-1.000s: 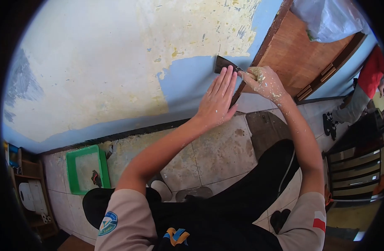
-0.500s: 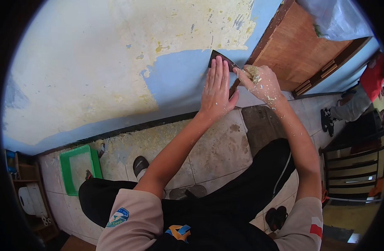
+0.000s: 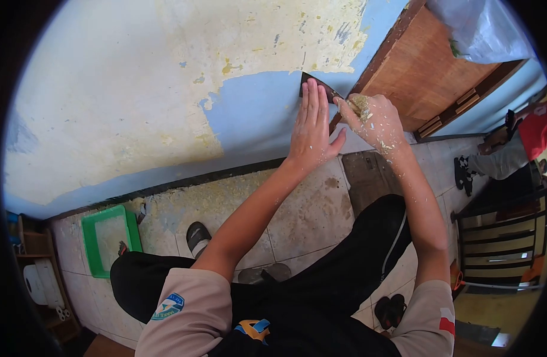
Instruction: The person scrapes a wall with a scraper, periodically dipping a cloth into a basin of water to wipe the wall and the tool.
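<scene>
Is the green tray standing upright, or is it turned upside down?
Upright: the green tray rests on the floor, its inner base showing between raised walls.

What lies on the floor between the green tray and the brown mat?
In the head view, tiles with yellowish flakes and a dark shoe; the left forearm hides part.

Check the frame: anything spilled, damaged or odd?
Untidy: flakes litter the floor tiles beside the wall and speckle the right hand. The wall's coating looks damaged, cream areas meeting blue at ragged edges.
</scene>
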Motion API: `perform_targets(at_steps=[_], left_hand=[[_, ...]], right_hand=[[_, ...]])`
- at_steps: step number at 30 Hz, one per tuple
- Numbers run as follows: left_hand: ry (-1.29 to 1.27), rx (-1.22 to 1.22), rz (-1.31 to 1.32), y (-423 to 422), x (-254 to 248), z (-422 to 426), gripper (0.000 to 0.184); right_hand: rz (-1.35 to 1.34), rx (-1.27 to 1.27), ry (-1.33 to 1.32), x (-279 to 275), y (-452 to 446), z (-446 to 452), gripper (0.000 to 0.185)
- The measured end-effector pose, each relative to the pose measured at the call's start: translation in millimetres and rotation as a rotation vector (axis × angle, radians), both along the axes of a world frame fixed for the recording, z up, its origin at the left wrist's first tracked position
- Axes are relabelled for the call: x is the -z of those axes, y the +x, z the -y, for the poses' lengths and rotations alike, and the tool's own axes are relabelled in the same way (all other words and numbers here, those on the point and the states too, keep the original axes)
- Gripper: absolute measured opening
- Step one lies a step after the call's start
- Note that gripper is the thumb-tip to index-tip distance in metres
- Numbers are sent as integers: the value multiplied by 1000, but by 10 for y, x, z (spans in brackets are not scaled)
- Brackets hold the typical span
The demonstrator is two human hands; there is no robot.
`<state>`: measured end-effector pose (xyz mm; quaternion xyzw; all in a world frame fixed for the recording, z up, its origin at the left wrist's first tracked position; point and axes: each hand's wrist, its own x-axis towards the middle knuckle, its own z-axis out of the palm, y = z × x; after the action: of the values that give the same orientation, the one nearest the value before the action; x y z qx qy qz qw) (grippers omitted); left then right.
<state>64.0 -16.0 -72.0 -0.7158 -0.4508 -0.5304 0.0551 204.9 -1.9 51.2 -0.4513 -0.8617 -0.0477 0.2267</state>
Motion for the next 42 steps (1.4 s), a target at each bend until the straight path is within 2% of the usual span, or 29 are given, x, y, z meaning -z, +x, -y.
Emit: perform_targets(at_steps=[4, 10, 16, 19, 23, 37, 39, 42], left_hand=[[2, -14, 54, 0, -38, 44, 115], [-1, 17, 74, 17, 29, 77, 116], [-88, -8, 112, 80, -144, 216, 102], [-42, -31, 87, 24, -189, 148, 103], [-29, -16, 52, -30, -215, 48, 105], [53, 84, 144, 92, -315, 23, 109], [59, 79, 148, 113, -311, 19, 109], [86, 57, 169, 112, -311, 26, 109]], right_hand=[[-28, -51, 1, -7, -93, -19, 41], [23, -55, -15, -124, -235, -73, 41], [-79, -13, -102, -36, -33, -23, 42], [-95, -69, -8, -24, 5, -13, 42], [-73, -1, 24, -48, -6, 22, 44], [-135, 28, 67, -113, 14, 55, 39], [-72, 62, 101, -107, 6, 52, 37], [-118, 4, 197, -15, -2, 13, 37]])
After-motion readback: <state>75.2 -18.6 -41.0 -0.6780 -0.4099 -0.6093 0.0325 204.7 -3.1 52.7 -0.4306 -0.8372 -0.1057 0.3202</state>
